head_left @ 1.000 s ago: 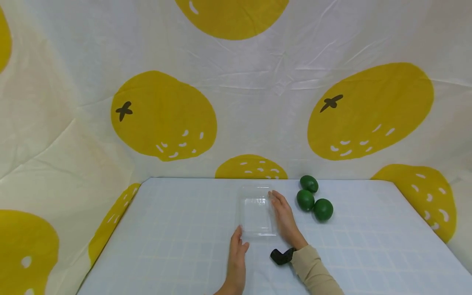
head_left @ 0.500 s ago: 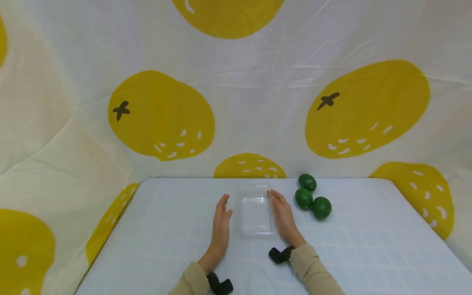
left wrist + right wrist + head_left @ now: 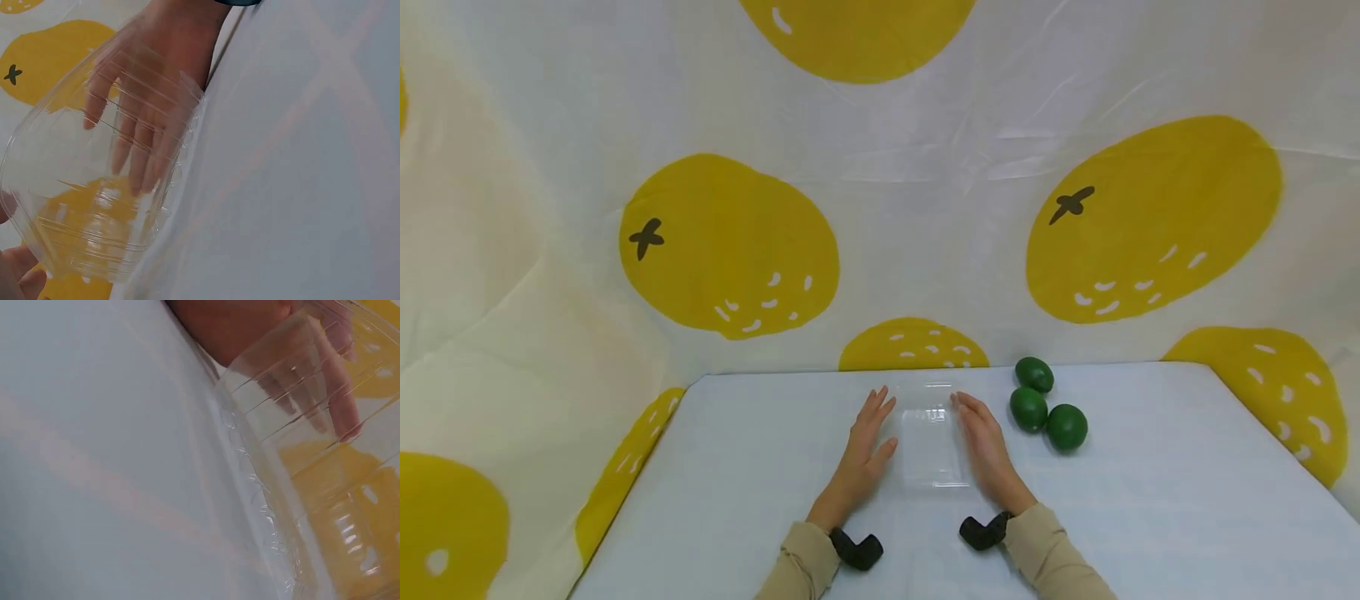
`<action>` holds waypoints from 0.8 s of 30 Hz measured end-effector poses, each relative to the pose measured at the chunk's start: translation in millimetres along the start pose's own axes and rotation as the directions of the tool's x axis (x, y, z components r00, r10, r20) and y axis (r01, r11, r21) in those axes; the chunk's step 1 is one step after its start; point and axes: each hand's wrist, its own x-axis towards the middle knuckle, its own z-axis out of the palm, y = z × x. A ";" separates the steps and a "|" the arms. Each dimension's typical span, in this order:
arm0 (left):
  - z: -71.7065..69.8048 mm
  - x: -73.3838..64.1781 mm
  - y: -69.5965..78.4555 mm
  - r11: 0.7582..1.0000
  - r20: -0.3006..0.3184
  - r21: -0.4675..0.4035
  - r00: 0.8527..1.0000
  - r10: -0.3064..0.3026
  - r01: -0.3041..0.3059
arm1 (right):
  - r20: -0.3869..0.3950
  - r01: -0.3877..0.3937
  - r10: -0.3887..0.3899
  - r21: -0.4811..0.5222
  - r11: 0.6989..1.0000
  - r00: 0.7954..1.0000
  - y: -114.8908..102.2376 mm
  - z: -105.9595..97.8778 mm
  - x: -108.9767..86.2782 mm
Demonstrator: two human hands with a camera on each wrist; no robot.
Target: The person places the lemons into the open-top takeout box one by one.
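Observation:
A clear plastic container [image 3: 927, 450] with ribbed walls rests on the table, flanked by both hands. On its left side is my left hand [image 3: 861, 454], fingers extended and spread, thumb pointing at the near wall. My right hand [image 3: 988, 446] lies along the right wall with fingers straight and together, fingertips near the far corner. Through the transparent container [image 3: 125, 169] in the left wrist view, the opposite hand's straight fingers show. The right wrist view likewise looks through the container [image 3: 325, 487] at a hand behind it.
Three dark green avocado-like fruits, one [image 3: 1067, 428] nearest and the others behind it, sit right of the container. A pale cloth covers the table [image 3: 760, 467]. Behind it hangs a white curtain [image 3: 925, 250] printed with yellow fruit.
My left hand has moved from the container's near edge, out to the left, then forward and inward to its left side. My right hand stays along the right wall.

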 end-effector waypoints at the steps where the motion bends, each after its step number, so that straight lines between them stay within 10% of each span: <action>1: 0.0 -0.2 1.0 1.000 -0.003 -0.003 1.000 0.000 0.000 | 0.007 -0.006 0.006 -0.015 1.000 1.000 -2.0 -0.2 0.1; 8: 2.0 3.2 5.2 0.999 0.015 0.044 0.999 0.031 -0.032 | 0.069 -0.067 0.086 -0.234 0.970 0.994 -38.7 -16.1 -5.7; 12: 6.4 3.2 5.2 0.992 0.012 0.096 0.996 0.086 -0.086 | 0.065 0.047 -0.022 -0.419 0.907 0.998 -68.6 -31.4 -19.0; 18: 9.4 -2.1 2.3 0.980 0.026 0.163 0.993 0.113 -0.115 | 0.028 0.296 -0.377 -0.674 0.676 0.926 -94.1 -64.1 -27.9; 24: 9.3 -5.5 1.8 0.982 0.040 0.161 0.995 0.089 -0.095 | 0.048 0.306 -0.478 -0.823 0.479 0.877 -97.3 -106.2 -25.2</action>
